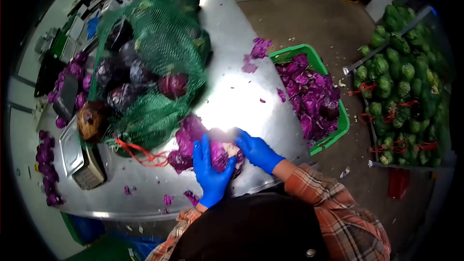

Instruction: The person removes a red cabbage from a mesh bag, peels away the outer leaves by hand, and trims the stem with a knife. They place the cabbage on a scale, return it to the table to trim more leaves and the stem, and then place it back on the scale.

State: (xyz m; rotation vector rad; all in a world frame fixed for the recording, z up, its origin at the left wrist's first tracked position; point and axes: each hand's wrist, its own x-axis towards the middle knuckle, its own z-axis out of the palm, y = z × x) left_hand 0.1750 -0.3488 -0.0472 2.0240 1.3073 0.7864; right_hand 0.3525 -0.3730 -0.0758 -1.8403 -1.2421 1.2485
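Observation:
A purple cabbage [220, 157] with loosened outer leaves lies on the metal table [241, 92], close to its front edge. My left hand [210, 171], in a blue glove, rests on the cabbage from the near left, its fingers spread. On the right side of the cabbage is my right hand [256, 151], also blue-gloved; its fingers are bent round something blurred and greyish at the top of the cabbage that I cannot make out. Loose purple leaves [191, 137] lie beside the cabbage on the left.
A green net bag [159, 43] of purple cabbages fills the table's left part. A scale [88, 174] stands nearer left, past red string [145, 154]. A green crate [340, 121] of purple leaves is at the right edge; green vegetables [401, 77] are piled farther right.

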